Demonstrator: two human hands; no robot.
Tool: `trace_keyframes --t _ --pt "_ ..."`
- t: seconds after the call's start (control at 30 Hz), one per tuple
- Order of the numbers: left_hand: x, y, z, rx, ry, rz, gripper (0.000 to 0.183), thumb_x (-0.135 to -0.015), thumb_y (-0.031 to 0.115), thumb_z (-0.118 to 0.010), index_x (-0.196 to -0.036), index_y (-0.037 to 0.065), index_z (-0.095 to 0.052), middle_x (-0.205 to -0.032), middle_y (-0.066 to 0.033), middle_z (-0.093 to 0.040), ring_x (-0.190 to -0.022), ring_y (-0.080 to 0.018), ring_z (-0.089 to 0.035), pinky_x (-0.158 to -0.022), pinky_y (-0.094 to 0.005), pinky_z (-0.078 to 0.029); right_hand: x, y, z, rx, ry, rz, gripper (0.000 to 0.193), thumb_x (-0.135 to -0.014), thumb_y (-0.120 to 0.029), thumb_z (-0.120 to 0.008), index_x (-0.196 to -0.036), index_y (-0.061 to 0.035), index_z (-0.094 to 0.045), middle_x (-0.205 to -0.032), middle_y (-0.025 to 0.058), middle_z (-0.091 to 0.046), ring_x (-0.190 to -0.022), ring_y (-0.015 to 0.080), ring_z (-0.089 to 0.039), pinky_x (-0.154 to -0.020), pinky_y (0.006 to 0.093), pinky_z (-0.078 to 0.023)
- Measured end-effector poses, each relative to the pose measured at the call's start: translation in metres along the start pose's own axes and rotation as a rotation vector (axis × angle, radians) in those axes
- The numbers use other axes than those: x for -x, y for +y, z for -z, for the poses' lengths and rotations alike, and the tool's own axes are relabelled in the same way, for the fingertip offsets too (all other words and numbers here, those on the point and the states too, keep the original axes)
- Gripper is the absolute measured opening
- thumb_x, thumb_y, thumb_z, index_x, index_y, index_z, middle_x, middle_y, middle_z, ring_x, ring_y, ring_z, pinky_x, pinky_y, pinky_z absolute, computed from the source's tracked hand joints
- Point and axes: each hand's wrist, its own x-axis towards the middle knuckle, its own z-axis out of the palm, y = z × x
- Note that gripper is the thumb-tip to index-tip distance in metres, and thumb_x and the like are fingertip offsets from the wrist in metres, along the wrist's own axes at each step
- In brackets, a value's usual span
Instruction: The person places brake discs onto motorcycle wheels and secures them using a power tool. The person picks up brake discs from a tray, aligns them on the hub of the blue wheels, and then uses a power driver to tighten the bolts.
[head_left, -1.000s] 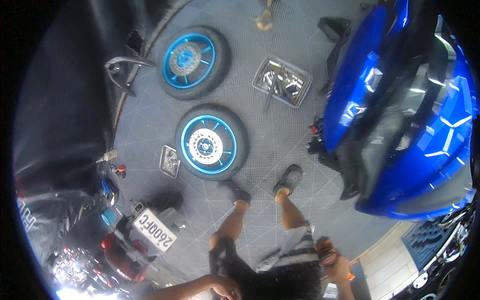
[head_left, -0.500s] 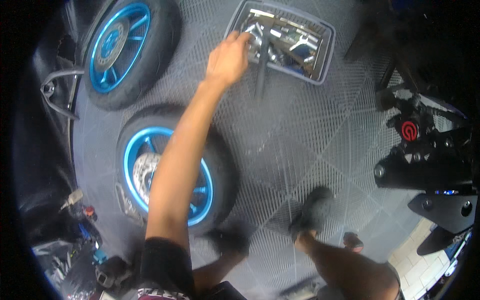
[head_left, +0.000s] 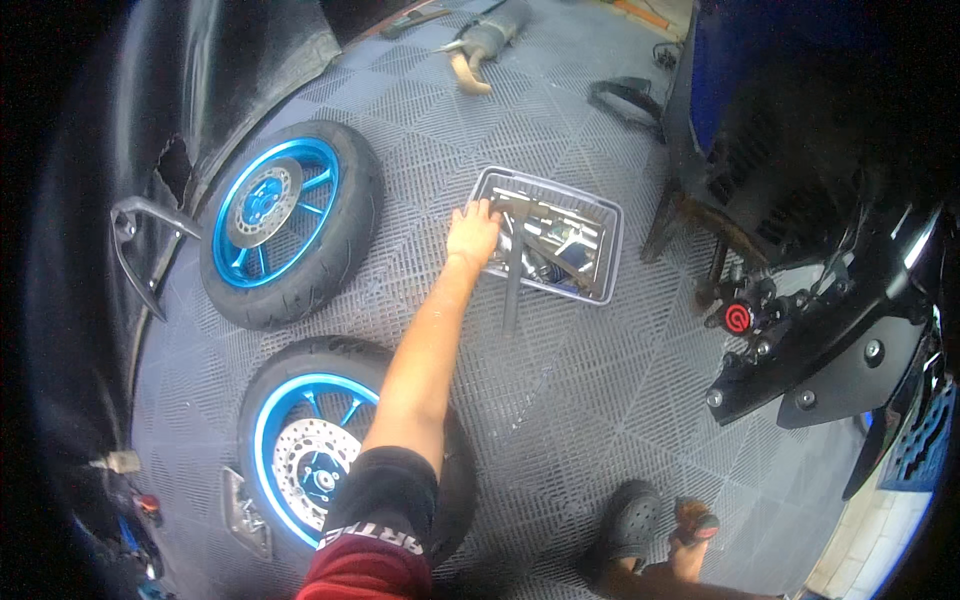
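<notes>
My left hand (head_left: 473, 233) reaches over the left rim of a grey plastic basket (head_left: 611, 258) on the floor. Its fingers are bent, and their tips reach in beside the head of a hammer; what they grip, if anything, I cannot make out. The hammer (head_left: 513, 275) lies across the basket's near rim, its dark handle sticking out toward me. Inside are metal wrenches and sockets (head_left: 572, 240), heaped together. At the lower right, beside my shoe, my right hand (head_left: 688, 535) appears closed around a tool with a dark red end (head_left: 705, 527), mostly hidden.
Two blue motorcycle wheels with black tyres lie to the left, one farther (head_left: 355, 200) and one nearer (head_left: 262, 395), partly under my arm. A motorcycle (head_left: 830, 340) stands at right. An exhaust muffler (head_left: 498, 30) lies far off. My dark clog (head_left: 632, 520) is at lower right.
The view has shifted, so basket and wheels sit lower in the picture. My left hand stays at the basket's left rim; the hammer keeps its place there. More of my right hand shows.
</notes>
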Motion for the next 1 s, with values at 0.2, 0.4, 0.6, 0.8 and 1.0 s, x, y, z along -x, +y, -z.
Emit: trace_keyframes --t 0.2,0.4,0.6,0.8,1.0 --pt "-0.017 0.060 0.002 -0.062 0.026 0.123 0.028 -0.092 0.024 -0.062 -0.118 0.018 -0.073 -0.127 -0.0050 -0.056 -0.121 -0.0236 -0.051 -0.095 -0.0454 -0.042 0.048 -0.006 0.010 0.252 0.186 -0.102 0.071 -0.080 -0.011 -0.081 -0.140 0.0009 -0.046 -0.133 0.0178 -0.059 -0.124 0.0355 -0.057 -0.108 0.0443 -0.042" --pt "-0.013 0.048 0.011 -0.185 0.055 0.235 0.025 -0.091 0.022 -0.063 -0.110 0.012 -0.077 -0.130 -0.0053 -0.055 -0.119 -0.0264 -0.052 -0.098 -0.0499 -0.044 0.056 -0.035 -0.015 0.076 0.236 -0.125 0.056 -0.078 -0.009 -0.078 -0.130 0.0009 -0.056 -0.121 0.0164 -0.066 -0.118 0.0332 -0.063 -0.101 0.0422 -0.048" --pt "0.020 0.026 0.079 0.118 0.398 0.067 0.020 -0.092 0.020 -0.065 -0.101 0.006 -0.075 -0.125 -0.0087 -0.064 -0.109 -0.0302 -0.061 -0.092 -0.0495 -0.046 0.047 -0.124 -0.025 0.053 -0.055 0.059 0.040 -0.082 -0.001 -0.070 -0.121 -0.0020 -0.064 -0.109 0.0101 -0.071 -0.103 0.0263 -0.067 -0.087 0.0381 -0.054" --pt "0.099 -0.008 0.191 1.259 -0.386 -0.282 0.034 -0.096 0.018 -0.071 -0.122 -0.003 -0.070 -0.100 -0.0103 -0.076 -0.089 -0.0152 -0.070 -0.086 -0.0344 -0.055 0.019 -0.207 -0.057 0.133 -0.347 0.311 0.040 -0.083 -0.003 -0.071 -0.122 -0.0026 -0.064 -0.110 0.0093 -0.070 -0.102 0.0245 -0.067 -0.087 0.0377 -0.054" --pt "0.264 -0.025 0.248 1.730 -0.581 -0.083 0.033 -0.096 0.012 -0.071 -0.124 -0.004 -0.069 -0.105 -0.0131 -0.075 -0.088 -0.0170 -0.072 -0.083 -0.0335 -0.059 0.002 -0.298 -0.113 0.181 -0.647 0.608 0.040 -0.083 -0.004 -0.073 -0.122 -0.0032 -0.064 -0.110 0.0085 -0.070 -0.101 0.0227 -0.067 -0.086 0.0373 -0.055"
